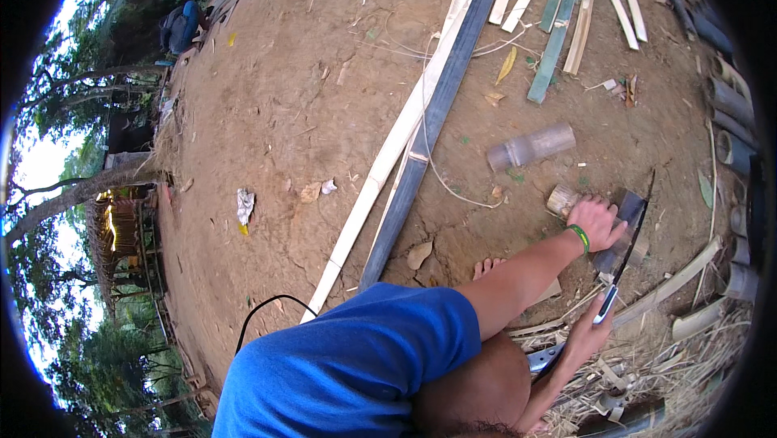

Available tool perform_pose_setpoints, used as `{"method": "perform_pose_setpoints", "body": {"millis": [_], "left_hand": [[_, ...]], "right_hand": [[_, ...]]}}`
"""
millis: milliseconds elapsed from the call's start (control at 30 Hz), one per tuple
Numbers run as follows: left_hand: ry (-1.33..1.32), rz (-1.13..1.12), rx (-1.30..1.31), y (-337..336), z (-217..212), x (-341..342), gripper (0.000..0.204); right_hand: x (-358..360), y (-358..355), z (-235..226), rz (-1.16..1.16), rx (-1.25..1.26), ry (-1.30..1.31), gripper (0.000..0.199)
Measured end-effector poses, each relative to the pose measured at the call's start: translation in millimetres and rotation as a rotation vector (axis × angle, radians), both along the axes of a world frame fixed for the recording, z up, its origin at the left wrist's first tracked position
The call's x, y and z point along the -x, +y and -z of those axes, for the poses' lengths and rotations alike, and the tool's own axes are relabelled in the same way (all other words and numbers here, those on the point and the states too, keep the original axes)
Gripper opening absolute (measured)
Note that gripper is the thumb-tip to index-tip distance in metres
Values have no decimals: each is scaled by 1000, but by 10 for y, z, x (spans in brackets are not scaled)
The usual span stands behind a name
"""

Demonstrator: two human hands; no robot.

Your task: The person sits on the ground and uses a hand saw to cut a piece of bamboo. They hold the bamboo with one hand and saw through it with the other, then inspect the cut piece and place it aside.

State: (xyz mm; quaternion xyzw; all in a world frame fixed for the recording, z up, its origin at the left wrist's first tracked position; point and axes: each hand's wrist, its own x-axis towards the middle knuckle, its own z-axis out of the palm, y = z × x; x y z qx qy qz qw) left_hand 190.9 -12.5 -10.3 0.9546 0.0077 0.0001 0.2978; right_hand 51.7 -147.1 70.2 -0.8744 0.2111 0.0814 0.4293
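Note:
My left hand (595, 224), with a green and yellow band at the wrist, presses down on a short dark bamboo piece (628, 205), its fingers curled over it. A round wooden block (562, 200) lies beside and partly beneath that hand. In my right hand (586, 331) is a hand saw, gripped by its pale handle (605, 305). The long thin dark saw blade (637, 231) lies across the bamboo piece, just right of my left hand. My left hand hides part of the bamboo.
A cut bamboo section (532, 146) lies on the dirt ahead. A long dark bamboo pole (441, 106) and a pale split strip (368, 199) run across the ground. More strips (560, 41) lie farther off. Bamboo tubes (735, 150) line the right edge, with shavings (680, 365) below. Someone (182, 29) is at far left.

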Motion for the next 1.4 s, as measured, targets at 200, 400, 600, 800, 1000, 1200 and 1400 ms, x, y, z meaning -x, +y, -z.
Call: {"method": "perform_pose_setpoints", "body": {"millis": [200, 400, 600, 800, 1000, 1200, 1400], "left_hand": [[70, 7, -21, 62, -95, -23, 50], [283, 78, -45, -5, -64, -101, 58], [-1, 61, -150, -105, 85, -92, 48], [-107, 66, -127, -69, 94, -69, 45], [-106, 54, -123, -10, 93, -55, 44], [-128, 64, -94, -53, 95, -70, 43], [-115, 77, -95, -44, 74, -76, 42]], "right_hand": [[187, -70, 699, 1, -40, -153, 51], [152, 124, -575, 394, -246, 34, 25], [475, -93, -167, 115, 85, -133, 30], [659, -32, 101, 100, 84, -56, 35], [1015, -32, 126, 60, 131, -67, 39], [376, 15, 255, 67, 137, -3, 33], [855, -61, 263, 52, 184, -129, 31]]}}
